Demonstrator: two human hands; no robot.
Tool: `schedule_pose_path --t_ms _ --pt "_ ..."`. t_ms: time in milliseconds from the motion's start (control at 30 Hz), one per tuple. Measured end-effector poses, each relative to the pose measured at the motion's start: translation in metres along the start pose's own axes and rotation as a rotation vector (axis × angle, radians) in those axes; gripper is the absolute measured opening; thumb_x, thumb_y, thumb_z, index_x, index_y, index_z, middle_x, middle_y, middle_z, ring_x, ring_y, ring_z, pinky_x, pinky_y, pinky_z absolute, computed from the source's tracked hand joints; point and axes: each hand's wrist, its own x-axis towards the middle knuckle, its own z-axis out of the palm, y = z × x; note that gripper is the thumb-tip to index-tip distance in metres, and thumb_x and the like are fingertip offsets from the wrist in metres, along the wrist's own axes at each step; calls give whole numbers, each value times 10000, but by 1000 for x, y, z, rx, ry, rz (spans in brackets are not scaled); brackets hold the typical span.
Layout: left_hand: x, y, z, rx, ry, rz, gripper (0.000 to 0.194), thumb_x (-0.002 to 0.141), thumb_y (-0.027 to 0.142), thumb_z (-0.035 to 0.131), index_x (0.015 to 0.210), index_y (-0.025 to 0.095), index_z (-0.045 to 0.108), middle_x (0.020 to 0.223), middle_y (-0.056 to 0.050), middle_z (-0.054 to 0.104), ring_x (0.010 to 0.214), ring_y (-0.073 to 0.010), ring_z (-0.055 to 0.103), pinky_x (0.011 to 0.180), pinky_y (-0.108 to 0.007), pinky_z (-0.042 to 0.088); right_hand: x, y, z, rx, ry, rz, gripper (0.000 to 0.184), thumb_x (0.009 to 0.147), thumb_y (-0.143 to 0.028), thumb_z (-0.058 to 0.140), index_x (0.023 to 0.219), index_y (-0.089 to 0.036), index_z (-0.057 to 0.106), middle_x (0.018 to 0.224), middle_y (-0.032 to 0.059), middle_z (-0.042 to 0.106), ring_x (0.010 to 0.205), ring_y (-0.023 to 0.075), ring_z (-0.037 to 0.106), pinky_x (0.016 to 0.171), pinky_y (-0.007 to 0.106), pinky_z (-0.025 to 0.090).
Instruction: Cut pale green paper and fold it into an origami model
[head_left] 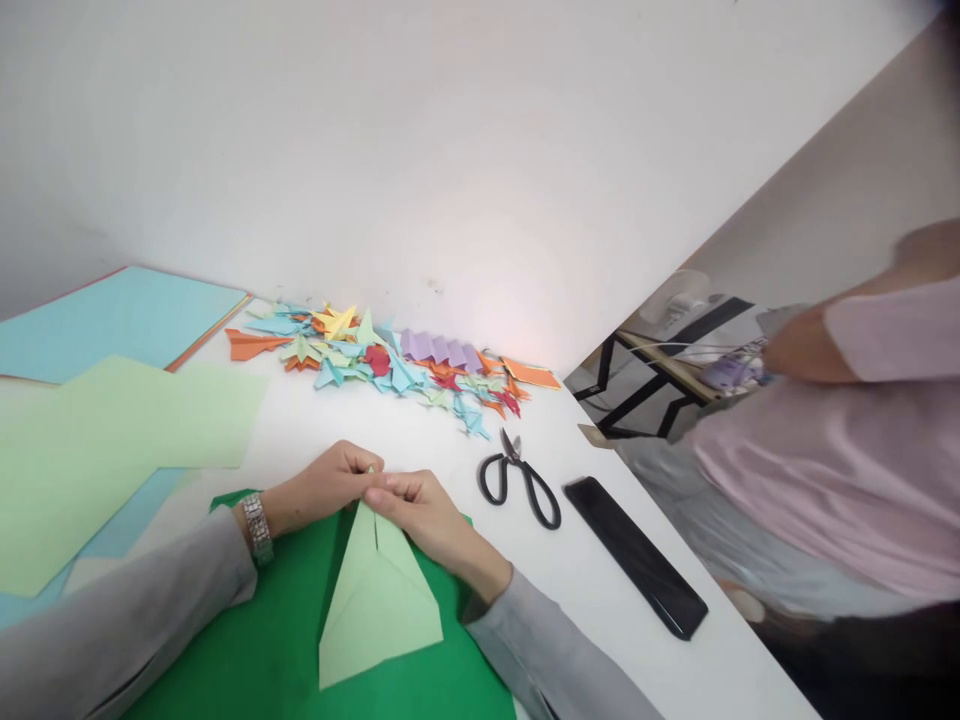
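A folded sheet of light green paper [381, 610] lies over a dark green sheet [281, 610], its wide end toward me and its narrow tip pointing away. My left hand [326, 485] pinches that tip from the left, thumb and fingers pressed together. From the right, my right hand [431, 515] grips the same tip, and its thumb rests on top of the paper. Both hands meet at the point, so the very end is mostly hidden. A short dark slit runs down the paper's middle just below my fingers.
Along the wall lies a pile of small coloured folded-paper pieces [390, 365]. Black-handled scissors [517, 478] and a long black object [637, 560] lie at the right. Light green sheets [90, 450] and blue sheets [127, 315] spread out left. Another person [840, 470] stands beyond the table's right edge.
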Motion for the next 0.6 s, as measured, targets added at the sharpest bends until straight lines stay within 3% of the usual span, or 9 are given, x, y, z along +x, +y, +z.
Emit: schedule_pose_path --t_ms 100,233,367,500,600 --pt "-1 3 -2 -36 -1 2 395 779 392 548 494 168 390 489 62 291 499 -79 247 474 -251 161 0 2 -1 -1 14 -45 533 767 -550 581 475 -182 328 469 -86 216 462 48 162 447 251 113" --pt "-1 5 -1 -47 -14 10 416 762 385 583 479 167 370 486 64 282 506 -79 233 481 -254 153 0 2 3 -15 23 -88 543 764 -541 589 462 -187 309 463 -89 184 459 47 141 445 255 110" --pt "-2 4 2 -68 101 26 443 732 363 634 458 164 348 483 66 278 501 -72 231 476 -242 164 0 1 1 47 46 -24 590 723 -540 635 430 -194 256 434 -96 176 426 35 134 417 243 96" --pt "-1 4 2 -324 315 -130 433 671 418 694 488 173 387 457 79 306 428 -57 262 420 -213 181 1 2 -9 257 50 164 532 595 -566 726 407 -166 431 358 -79 348 327 31 255 353 216 142" --pt "0 4 -1 -548 405 -202 425 643 456 717 521 178 419 450 73 389 393 -62 334 394 -201 237 2 4 -17 427 63 202 470 518 -528 786 422 -139 541 366 -36 481 311 52 372 330 203 209"
